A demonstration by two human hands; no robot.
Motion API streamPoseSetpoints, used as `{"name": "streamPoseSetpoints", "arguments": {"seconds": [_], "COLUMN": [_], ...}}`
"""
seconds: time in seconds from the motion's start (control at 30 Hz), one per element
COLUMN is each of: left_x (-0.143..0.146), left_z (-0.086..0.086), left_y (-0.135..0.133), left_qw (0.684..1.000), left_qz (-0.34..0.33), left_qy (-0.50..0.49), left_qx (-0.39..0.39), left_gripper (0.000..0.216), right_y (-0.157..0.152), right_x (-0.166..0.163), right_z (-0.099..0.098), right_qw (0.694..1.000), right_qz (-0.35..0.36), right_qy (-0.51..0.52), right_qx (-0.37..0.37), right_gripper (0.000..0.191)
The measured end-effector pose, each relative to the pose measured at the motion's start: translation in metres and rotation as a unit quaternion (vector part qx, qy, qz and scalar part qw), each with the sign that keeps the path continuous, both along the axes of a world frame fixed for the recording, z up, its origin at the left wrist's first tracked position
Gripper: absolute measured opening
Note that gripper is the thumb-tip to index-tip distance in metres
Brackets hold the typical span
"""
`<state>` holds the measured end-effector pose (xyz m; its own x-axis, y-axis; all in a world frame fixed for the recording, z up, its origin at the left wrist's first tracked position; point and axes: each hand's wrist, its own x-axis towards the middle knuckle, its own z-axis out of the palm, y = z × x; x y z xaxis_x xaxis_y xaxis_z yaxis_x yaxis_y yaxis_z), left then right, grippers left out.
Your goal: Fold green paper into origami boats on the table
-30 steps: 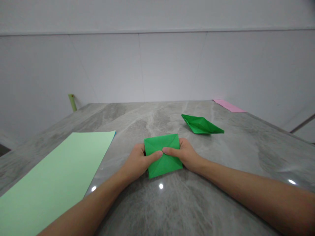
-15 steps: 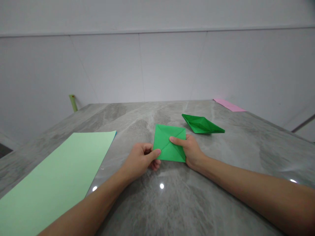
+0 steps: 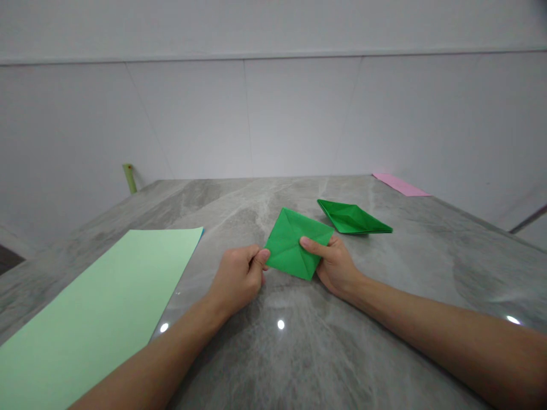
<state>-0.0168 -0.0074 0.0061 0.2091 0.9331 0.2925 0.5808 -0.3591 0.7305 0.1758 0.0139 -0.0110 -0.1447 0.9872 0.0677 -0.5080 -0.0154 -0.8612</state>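
A square of folded green paper, creased from corner to corner, is held tilted above the table. My left hand pinches its left corner between thumb and curled fingers. From the right side my right hand grips it, thumb lying flat near the centre of the paper and the other fingers hidden behind. Just beyond my right hand a folded green paper boat rests on the table.
Large pale green sheets lie at the left of the grey marbled table. A pink paper lies at the far right edge. Behind the table's back left edge a yellow-green strip stands against the white wall.
The green paper square has turned clockwise, so a corner now points at my left hand. My left fingers have closed tighter, and my right hand has shifted slightly right.
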Motion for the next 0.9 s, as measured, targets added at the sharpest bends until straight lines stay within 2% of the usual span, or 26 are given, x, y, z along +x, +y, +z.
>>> {"name": "streamPoseSetpoints", "arguments": {"seconds": [0.07,0.17,0.27,0.37,0.43,0.5,0.57,0.6,0.67,0.73,0.8,0.9], "left_x": [0.000,0.003,0.007,0.008,0.006,0.005,0.004,0.004,0.005,0.007,0.008,0.010], "left_z": [-0.001,0.000,0.002,0.000,-0.003,-0.005,-0.007,-0.007,-0.008,-0.008,-0.008,-0.007], "left_y": [0.000,-0.002,-0.003,0.000,0.002,0.003,0.003,0.003,0.001,-0.001,-0.002,-0.003], "left_qw": [0.999,0.985,0.957,0.951,0.960,0.968,0.973,0.975,0.978,0.981,0.981,0.977], "left_qz": [-0.007,-0.055,-0.087,-0.080,-0.054,-0.035,-0.039,-0.049,-0.066,-0.081,-0.100,-0.129], "left_qy": [-0.043,-0.155,-0.253,-0.255,-0.225,-0.198,-0.172,-0.159,-0.134,-0.115,-0.101,-0.095], "left_qx": [-0.017,-0.052,-0.111,-0.153,-0.158,-0.153,-0.148,-0.147,-0.143,-0.134,-0.131,-0.143], "left_gripper": [0.041,0.031,0.047,0.040,0.039,0.040,0.039,0.039,0.039,0.039,0.040,0.041], "right_y": [-0.001,-0.002,-0.004,-0.004,-0.002,-0.001,-0.003,-0.005,-0.010,-0.016,-0.020,-0.021], "right_x": [0.000,0.001,0.003,0.004,0.004,0.004,0.005,0.005,0.005,0.004,0.002,0.001], "right_z": [0.000,-0.001,-0.002,-0.004,-0.004,-0.004,-0.002,-0.001,0.002,0.005,0.007,0.009], "right_qw": [1.000,0.999,0.995,0.987,0.985,0.971,0.917,0.877,0.794,0.742,0.721,0.717], "right_qz": [0.004,0.036,0.085,0.111,0.073,-0.028,-0.144,-0.185,-0.222,-0.217,-0.205,-0.202], "right_qy": [-0.009,-0.024,-0.058,-0.115,-0.157,-0.229,-0.335,-0.389,-0.469,-0.507,-0.521,-0.513], "right_qx": [0.002,-0.006,-0.019,-0.026,-0.003,0.060,0.160,0.215,0.316,0.381,0.409,0.427], "right_gripper": [0.029,0.029,0.029,0.031,0.041,0.058,0.067,0.061,0.035,0.017,0.013,0.009]}}
